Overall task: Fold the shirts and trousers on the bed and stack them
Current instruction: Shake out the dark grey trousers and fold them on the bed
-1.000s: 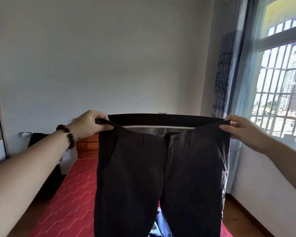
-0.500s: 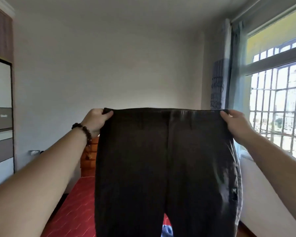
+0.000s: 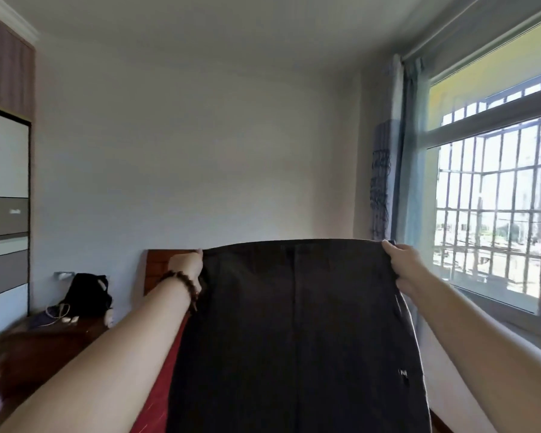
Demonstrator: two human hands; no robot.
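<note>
Both hands, left hand (image 3: 186,265) and right hand (image 3: 402,260), pinch the waistband corners of dark woven trousers (image 3: 297,332) held aloft above the red bed (image 3: 158,389); keeping the band taut and level should align the legs

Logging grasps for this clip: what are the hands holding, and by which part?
Both hold the dark trousers by the waistband: the left hand pinches its left corner, the right hand its right corner; the legs hang down.

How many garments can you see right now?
1: the dark trousers, held up by the waistband between the left hand and right hand. They block most of the bed, so others may be hidden.
</note>
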